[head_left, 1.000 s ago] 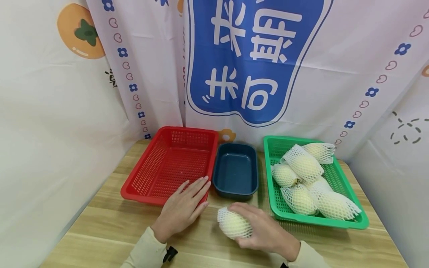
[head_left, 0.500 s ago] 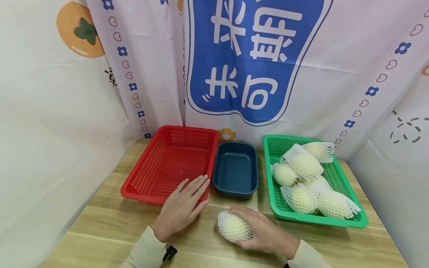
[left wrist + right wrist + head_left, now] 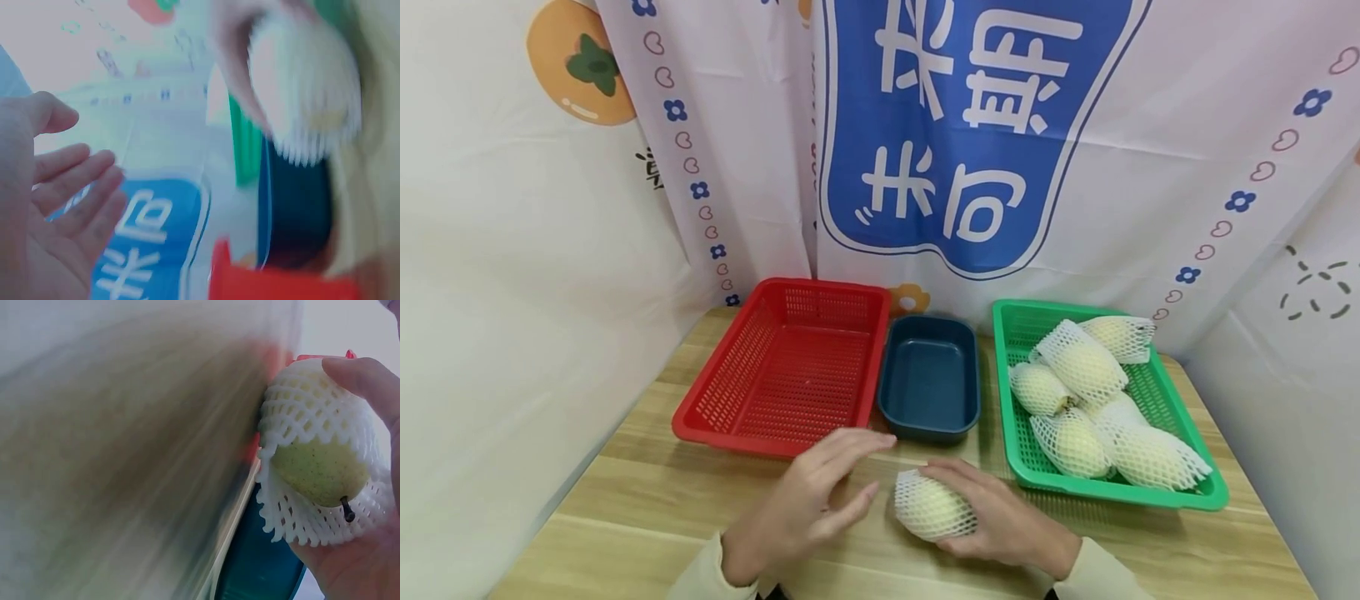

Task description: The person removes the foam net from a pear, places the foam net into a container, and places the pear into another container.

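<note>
My right hand point(image 3: 1000, 512) grips a pear point(image 3: 322, 472) in a white foam net point(image 3: 931, 507), close over the wooden table in front of the blue tray. In the right wrist view the yellow-green skin and dark stem show at the net's open end, with the thumb across the net. My left hand point(image 3: 808, 500) is beside it to the left, fingers spread and holding nothing, apart from the pear. The left wrist view shows its palm and loosely bent fingers point(image 3: 81, 181), with the blurred netted pear at upper right.
A red basket point(image 3: 775, 444) stands at the left, with a dark blue tray point(image 3: 928, 383) beside it. At the right, a green basket point(image 3: 1022, 475) bears several netted pears point(image 3: 1082, 362). A printed cloth point(image 3: 1142, 200) hangs behind the wooden table point(image 3: 617, 508).
My left hand has lifted off the red basket's near corner and come back toward me, turning toward the pear. My right hand still grips the netted pear, nearly in place.
</note>
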Available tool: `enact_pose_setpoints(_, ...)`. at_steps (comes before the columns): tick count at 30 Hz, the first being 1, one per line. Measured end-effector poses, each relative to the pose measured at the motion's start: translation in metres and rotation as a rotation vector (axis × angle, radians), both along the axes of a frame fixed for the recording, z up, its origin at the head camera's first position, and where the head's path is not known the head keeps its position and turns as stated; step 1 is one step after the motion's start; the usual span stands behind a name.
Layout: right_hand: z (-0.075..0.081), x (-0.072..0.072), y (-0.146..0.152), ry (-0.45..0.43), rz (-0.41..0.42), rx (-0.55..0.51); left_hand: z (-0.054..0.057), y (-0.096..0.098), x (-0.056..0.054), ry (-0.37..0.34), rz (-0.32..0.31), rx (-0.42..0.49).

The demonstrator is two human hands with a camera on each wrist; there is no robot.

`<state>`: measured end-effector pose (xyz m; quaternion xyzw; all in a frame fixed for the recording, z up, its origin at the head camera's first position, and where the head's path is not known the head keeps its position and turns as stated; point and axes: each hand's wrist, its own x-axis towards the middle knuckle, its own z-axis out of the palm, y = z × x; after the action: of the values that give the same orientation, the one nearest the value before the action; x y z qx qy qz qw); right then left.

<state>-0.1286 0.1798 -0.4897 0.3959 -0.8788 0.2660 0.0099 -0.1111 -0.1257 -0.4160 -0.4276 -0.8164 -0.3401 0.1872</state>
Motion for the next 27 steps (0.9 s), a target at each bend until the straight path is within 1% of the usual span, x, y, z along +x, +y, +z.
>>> enact_pose_setpoints(1, 0.0, 0.0, 0.001, -0.003, 0.0, -0.002, 0.0, 0.002, 0.002, -0.049, -0.036, 0.016)
enact_pose_setpoints(2, 0.0, 0.0, 0.001, -0.003, 0.001, -0.002, -0.001, 0.004, 0.004, -0.107, -0.058, 0.027)
enact_pose_setpoints(4, -0.001, 0.0, 0.002, -0.005, 0.001, -0.003, -0.005, 0.006, 0.005, -0.208, -0.08, 0.027)
enact_pose_setpoints(5, -0.001, 0.0, 0.003, -0.005, 0.001, -0.004, -0.008, 0.006, 0.004, -0.256, -0.078, 0.014)
enact_pose_setpoints(8, -0.002, 0.001, 0.004, 0.002, 0.001, -0.006, -0.02, 0.006, 0.001, -0.379, -0.03, -0.076)
enact_pose_setpoints(10, -0.002, 0.001, 0.005, 0.005, 0.0, -0.009, -0.028, 0.006, -0.003, -0.424, -0.018, -0.141)
enact_pose_setpoints(12, -0.003, 0.001, 0.005, 0.007, -0.001, -0.012, -0.036, 0.006, -0.007, -0.469, -0.018, -0.188)
enact_pose_setpoints(15, -0.003, 0.001, 0.005, 0.003, -0.002, -0.015, -0.048, 0.008, -0.015, -0.48, -0.038, -0.224)
enact_pose_setpoints(18, -0.004, 0.001, 0.006, -0.002, 0.001, -0.018, -0.058, 0.011, -0.02, -0.472, -0.048, -0.225)
enact_pose_setpoints(20, -0.004, 0.001, 0.006, -0.006, 0.001, -0.023, -0.063, 0.014, -0.023, -0.453, -0.05, -0.208)
enact_pose_setpoints(22, -0.004, 0.002, 0.006, -0.004, 0.001, -0.027, -0.067, 0.017, -0.026, -0.451, -0.059, -0.171)
enact_pose_setpoints(25, -0.004, 0.001, 0.006, 0.001, 0.005, -0.034, -0.071, 0.022, -0.028, -0.446, -0.077, -0.12)
enact_pose_setpoints(27, -0.004, 0.001, 0.006, 0.008, 0.004, -0.038, -0.074, 0.026, -0.029, -0.446, -0.081, -0.109)
